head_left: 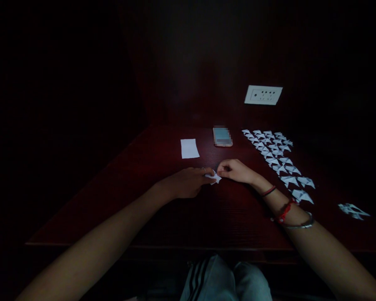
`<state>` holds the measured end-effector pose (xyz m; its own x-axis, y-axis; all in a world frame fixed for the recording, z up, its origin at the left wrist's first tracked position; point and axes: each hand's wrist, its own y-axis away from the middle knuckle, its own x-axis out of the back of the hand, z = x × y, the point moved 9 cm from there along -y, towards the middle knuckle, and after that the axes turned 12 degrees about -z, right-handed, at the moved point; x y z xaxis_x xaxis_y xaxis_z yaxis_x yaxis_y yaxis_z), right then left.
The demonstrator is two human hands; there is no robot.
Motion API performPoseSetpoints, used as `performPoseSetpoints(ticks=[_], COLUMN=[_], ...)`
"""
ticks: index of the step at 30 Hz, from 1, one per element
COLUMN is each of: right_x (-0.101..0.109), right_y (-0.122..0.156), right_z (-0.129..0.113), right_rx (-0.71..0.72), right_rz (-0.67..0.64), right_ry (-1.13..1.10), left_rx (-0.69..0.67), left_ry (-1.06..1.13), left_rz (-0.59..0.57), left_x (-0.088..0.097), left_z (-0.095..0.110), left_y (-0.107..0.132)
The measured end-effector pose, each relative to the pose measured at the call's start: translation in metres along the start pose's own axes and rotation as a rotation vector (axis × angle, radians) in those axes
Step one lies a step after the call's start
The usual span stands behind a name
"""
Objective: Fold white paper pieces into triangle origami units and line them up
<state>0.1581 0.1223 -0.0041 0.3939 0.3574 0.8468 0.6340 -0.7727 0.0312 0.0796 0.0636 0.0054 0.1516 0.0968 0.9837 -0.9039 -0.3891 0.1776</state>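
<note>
Currently, in the head view, the left hand (189, 182) lies over a small folded paper (218, 179) on the table (138, 163), its fingers partly covering it. These fingers are slightly parted across the paper; whether they pinch it or only press it down cannot be told. The right hand (236, 170) is curled at the paper's right edge, thumb and forefinger close together; whether an edge is caught between them is hidden. The paper sits between the two hands, near the table's middle. A flat sheet (189, 149) and a phone (222, 137) lie beyond it; rows of folded pieces (272, 161) lie to the right, with a separate cluster (352, 210) nearer the right edge. Probable faults: uneven pressure from the left fingers could let the paper skew and set a crooked crease; excess pull at the right could tear it; dim light could hide misaligned edges; a sweeping right forearm could disturb the nearest pieces.
</note>
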Motion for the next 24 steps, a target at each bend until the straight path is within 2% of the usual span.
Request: performPoseSetpoints(ticks=[13, 24], right_x=[-0.001, 0.001], right_y=[-0.004, -0.002], right_z=[0.01, 0.017], right_rx=[-0.132, -0.199], right_rz=[-0.017, 0.061], right_ry=[-0.065, -0.107], left_rx=[0.012, 0.039], left_ry=[0.012, 0.006], left_rz=[-0.024, -0.025], left_x=[0.003, -0.004], left_z=[0.003, -0.002], left_y=[-0.002, -0.005])
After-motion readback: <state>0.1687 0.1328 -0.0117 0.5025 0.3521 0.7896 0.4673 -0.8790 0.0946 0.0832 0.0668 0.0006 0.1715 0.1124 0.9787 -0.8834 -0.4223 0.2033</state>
